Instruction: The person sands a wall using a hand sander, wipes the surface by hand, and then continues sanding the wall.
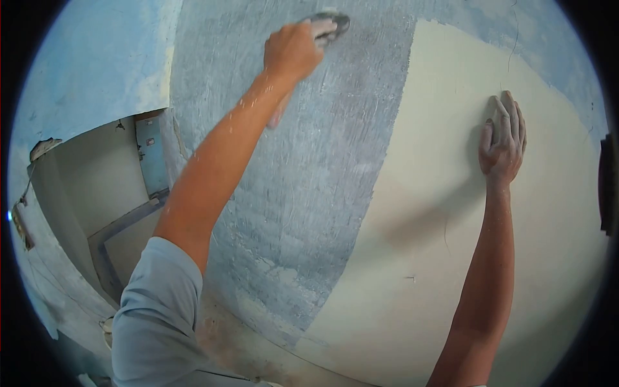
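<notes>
My left hand (293,51) is raised high, its fingers closed round a dark rounded tool (338,24) pressed up close to the wall. The tool's exact kind I cannot tell, as the fingers cover much of it. A pinkish end (277,116) sticks out below the wrist. Grey, streaky wall surface (309,148) lies behind this hand. My right hand (505,138), dusty with pale powder, rests flat on the smooth cream area of wall (412,219), fingers pointing up. Pale specks dot the left forearm.
On the left, an opening (90,180) with a chipped edge gives onto another space with a blue door (151,155). Blue paint (103,64) covers the wall above it. A small nail-like piece (411,278) juts from the cream area. A dark object (606,184) stands at the right edge.
</notes>
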The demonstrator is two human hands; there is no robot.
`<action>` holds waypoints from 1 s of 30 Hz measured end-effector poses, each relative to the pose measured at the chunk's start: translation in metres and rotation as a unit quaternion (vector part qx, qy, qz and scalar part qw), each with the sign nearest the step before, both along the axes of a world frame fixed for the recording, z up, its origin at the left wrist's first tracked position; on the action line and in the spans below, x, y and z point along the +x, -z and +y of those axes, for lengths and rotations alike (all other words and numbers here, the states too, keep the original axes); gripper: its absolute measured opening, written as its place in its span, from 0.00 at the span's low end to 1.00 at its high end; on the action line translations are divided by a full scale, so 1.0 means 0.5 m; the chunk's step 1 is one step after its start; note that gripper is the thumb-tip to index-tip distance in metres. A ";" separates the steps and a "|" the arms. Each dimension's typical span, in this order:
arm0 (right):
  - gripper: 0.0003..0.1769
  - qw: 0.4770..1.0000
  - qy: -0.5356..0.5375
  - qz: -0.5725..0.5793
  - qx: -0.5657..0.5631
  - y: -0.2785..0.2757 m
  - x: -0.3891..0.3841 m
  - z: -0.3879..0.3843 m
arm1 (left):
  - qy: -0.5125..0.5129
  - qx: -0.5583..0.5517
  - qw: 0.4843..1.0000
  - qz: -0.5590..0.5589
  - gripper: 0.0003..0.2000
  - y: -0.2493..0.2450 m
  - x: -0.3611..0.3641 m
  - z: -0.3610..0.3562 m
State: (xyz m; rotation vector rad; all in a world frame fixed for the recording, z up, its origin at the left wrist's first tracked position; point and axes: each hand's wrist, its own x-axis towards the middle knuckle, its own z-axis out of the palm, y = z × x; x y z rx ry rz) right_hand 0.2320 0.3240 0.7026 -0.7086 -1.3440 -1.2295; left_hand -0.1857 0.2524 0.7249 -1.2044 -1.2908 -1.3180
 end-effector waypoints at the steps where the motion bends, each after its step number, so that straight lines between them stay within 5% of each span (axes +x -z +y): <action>1: 0.26 1.000 0.001 0.004 -0.003 0.001 0.000 0.001 | 0.020 0.009 1.000 0.019 0.26 0.040 -0.007 0.004; 5: 0.26 1.000 -0.003 0.005 -0.002 -0.001 0.004 0.001 | 0.065 0.008 0.996 0.061 0.22 0.162 -0.018 -0.004; 12: 0.26 1.000 -0.008 0.000 0.001 0.000 0.004 0.004 | 0.029 0.040 0.997 0.061 0.23 0.035 0.012 0.002; 17: 0.25 1.000 0.002 0.004 0.002 0.000 0.004 0.003 | 0.005 -0.036 0.999 0.004 0.19 -0.054 0.023 -0.003; 25: 0.26 1.000 -0.007 0.000 0.000 0.001 0.004 -0.001 | 0.069 0.033 0.995 0.057 0.20 0.148 -0.013 0.006; 30: 0.27 1.000 -0.009 -0.004 0.002 0.000 0.004 0.003 | 0.056 0.042 0.996 0.062 0.19 0.075 -0.002 0.011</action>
